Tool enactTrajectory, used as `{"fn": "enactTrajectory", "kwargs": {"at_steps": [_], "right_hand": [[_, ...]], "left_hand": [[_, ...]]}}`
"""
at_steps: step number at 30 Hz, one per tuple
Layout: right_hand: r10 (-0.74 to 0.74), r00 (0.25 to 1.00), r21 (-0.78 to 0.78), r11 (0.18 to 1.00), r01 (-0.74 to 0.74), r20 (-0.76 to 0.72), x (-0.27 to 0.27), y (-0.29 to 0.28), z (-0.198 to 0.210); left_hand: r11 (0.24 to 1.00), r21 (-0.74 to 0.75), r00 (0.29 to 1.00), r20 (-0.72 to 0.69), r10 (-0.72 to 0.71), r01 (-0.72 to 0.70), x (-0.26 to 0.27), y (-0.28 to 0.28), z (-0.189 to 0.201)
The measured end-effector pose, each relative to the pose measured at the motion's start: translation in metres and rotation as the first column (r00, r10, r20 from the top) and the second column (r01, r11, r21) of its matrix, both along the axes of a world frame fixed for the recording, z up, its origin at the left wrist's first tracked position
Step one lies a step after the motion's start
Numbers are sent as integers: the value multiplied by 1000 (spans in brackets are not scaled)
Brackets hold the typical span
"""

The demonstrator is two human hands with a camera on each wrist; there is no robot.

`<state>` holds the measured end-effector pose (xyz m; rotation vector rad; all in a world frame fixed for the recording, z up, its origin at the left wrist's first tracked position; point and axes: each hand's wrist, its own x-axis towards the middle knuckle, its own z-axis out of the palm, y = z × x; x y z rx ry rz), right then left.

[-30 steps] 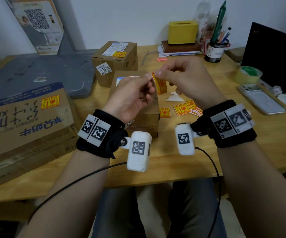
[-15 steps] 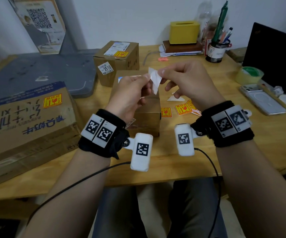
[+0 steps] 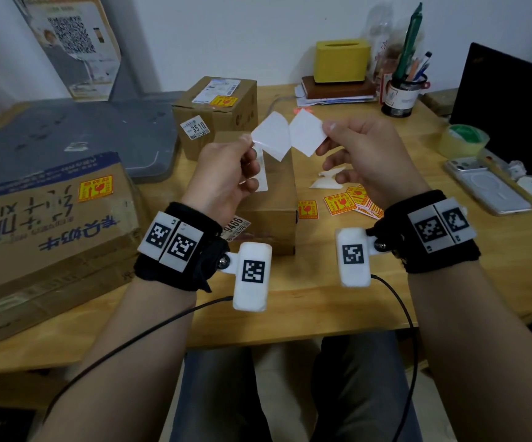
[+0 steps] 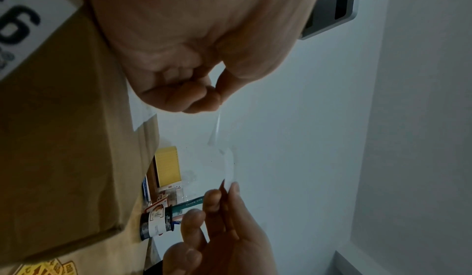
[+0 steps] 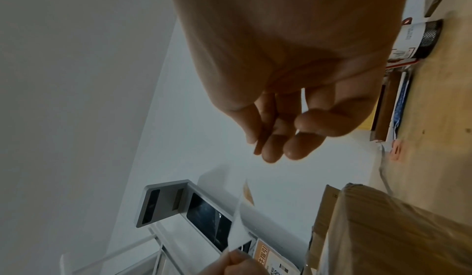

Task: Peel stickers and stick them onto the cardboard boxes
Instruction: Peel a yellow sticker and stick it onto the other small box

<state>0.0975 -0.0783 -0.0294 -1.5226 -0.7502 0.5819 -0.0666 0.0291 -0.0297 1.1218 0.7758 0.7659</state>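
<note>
Both hands are raised above the brown middle box. My left hand pinches a curled, glossy white backing sheet. My right hand pinches a white-backed square sticker, whose orange edge shows in the left wrist view. The two sheets meet only at one corner. The back box and the large left box each carry an orange sticker. Loose orange stickers lie on the table to the right of the middle box.
A crumpled white backing scrap lies beside the loose stickers. At the right are a phone, a tape roll and a black laptop. A pen cup and a yellow box stand at the back; a grey lid at the left.
The hands have drawn apart and risen slightly. The sticker and its backing, together a second ago, now spread open with both white sides toward me.
</note>
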Motion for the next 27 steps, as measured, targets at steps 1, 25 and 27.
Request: {"fn": "enactTrajectory", "kwargs": {"at_steps": [1, 25, 27], "right_hand": [[-21, 1000, -5, 1000, 21, -10, 1, 0, -1], [-363, 928, 96, 930, 356, 77, 42, -34, 1], [-316, 945, 75, 948, 310, 89, 40, -34, 2]], "left_hand": [[1000, -6, 1000, -1, 3, -3, 0, 0, 0], [902, 308, 934, -286, -215, 302, 67, -41, 11], [872, 395, 942, -279, -186, 289, 68, -41, 13]]}}
